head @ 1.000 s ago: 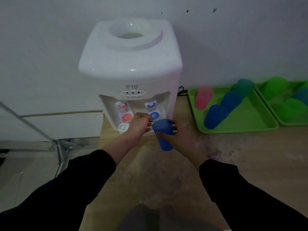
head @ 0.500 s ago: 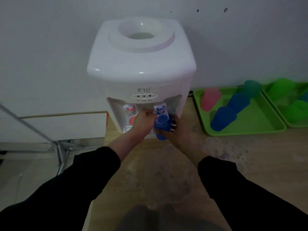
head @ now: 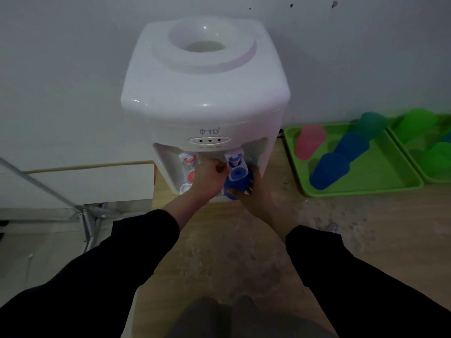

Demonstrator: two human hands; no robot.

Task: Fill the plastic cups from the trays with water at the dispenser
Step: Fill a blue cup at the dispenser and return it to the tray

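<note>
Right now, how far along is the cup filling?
Done: no filled cup shows. In hand: right hand holds a blue plastic cup under the blue tap of the white dispenser; left hand is beside it. Left: coloured cups lying in the green plastic trays.

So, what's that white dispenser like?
White, glossy plastic dispenser, boxy with rounded corners, on a wooden table by the wall. Its round top well holds no bottle. The front shows a TD logo, three small dots, and a recess with a red tap and blue tap. The left hand curls on the blue tap; the right hand holds a blue cup beneath it.
</note>
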